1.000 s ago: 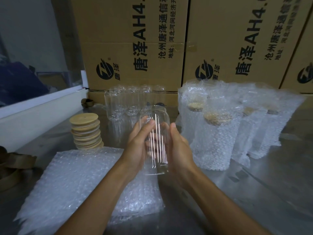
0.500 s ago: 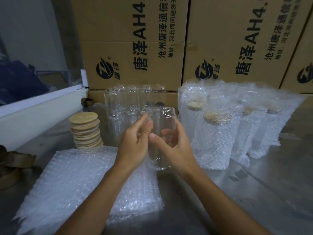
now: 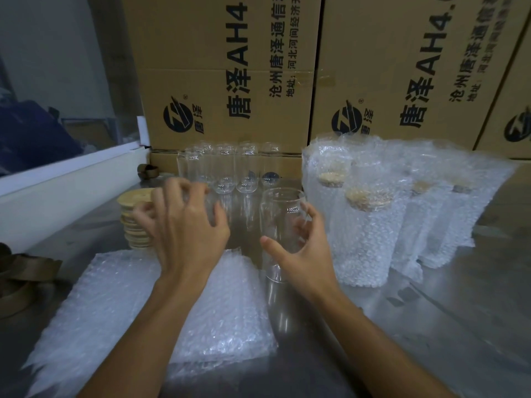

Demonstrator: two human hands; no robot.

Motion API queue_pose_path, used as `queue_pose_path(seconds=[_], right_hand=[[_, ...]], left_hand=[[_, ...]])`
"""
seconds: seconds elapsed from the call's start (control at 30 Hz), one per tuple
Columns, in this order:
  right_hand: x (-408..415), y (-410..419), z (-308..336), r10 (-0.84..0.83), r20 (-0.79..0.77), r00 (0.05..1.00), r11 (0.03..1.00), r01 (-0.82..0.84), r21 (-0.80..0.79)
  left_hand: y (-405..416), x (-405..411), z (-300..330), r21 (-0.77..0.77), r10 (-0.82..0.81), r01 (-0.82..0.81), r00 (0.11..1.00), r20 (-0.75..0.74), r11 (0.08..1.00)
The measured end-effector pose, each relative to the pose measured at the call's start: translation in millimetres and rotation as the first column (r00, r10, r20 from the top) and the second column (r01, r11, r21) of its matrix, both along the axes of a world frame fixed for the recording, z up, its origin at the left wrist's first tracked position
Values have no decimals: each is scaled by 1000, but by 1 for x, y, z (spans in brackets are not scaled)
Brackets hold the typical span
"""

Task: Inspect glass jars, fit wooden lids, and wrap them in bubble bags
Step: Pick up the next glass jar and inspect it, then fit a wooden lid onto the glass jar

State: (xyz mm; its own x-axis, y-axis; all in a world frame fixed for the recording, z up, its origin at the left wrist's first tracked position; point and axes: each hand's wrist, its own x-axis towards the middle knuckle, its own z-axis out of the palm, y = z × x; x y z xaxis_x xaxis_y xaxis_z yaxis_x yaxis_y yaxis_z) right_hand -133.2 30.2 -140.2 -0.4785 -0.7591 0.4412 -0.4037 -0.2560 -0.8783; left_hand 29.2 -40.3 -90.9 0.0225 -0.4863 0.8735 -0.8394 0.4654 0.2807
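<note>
A clear glass jar (image 3: 283,214) stands upright on the steel table, and my right hand (image 3: 301,254) grips its side with curled fingers. My left hand (image 3: 184,225) hovers to the left with loosely curled fingers and holds nothing; it is just right of the stack of round wooden lids (image 3: 133,216). A flat pile of bubble bags (image 3: 143,311) lies under my left forearm. Several empty glass jars (image 3: 227,170) stand in rows at the back. Several wrapped, lidded jars (image 3: 365,225) stand to the right.
Tall cardboard boxes (image 3: 230,81) wall off the back of the table. A white ledge (image 3: 66,179) runs along the left. Brown tape rolls (image 3: 20,280) lie at the left edge, and another (image 3: 148,170) sits by the boxes. Bare steel tabletop (image 3: 459,311) shows at the front right.
The jar went from held up between both hands to standing on the table. My left hand let go and moved left toward the lids. My right hand stays on the jar.
</note>
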Motion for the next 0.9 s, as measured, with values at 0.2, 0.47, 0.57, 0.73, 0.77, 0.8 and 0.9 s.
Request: queue_pose_path(seconds=[0.2,0.47,0.57,0.73,0.77,0.8,0.9], right_hand=[[-1,0,0,-14,3,1000,1000,14,24],[-1,-1,-1,-4,-14,1000,999,5,49],[0,0,-1,16,-13,1000,998,-15,59],[5,1,1,59,-28,998,994,-56,90],[5,2,2,62,-35,997,993,-59,99],[5,2,2,64,-42,997,992,-59,108],[4,2,2,58,-56,997,992,-51,113]], left_hand=[[-15,19,1,198,149,-136,987,-56,971],[-35,34,-7,343,203,-138,966,-162,929],[-42,37,-9,338,206,-131,959,-197,932],[-48,38,-12,316,222,-145,949,-224,938],[-47,38,-12,304,217,-142,949,-230,942],[-46,38,-12,291,209,-136,949,-235,947],[-39,36,-9,201,153,-108,963,-220,973]])
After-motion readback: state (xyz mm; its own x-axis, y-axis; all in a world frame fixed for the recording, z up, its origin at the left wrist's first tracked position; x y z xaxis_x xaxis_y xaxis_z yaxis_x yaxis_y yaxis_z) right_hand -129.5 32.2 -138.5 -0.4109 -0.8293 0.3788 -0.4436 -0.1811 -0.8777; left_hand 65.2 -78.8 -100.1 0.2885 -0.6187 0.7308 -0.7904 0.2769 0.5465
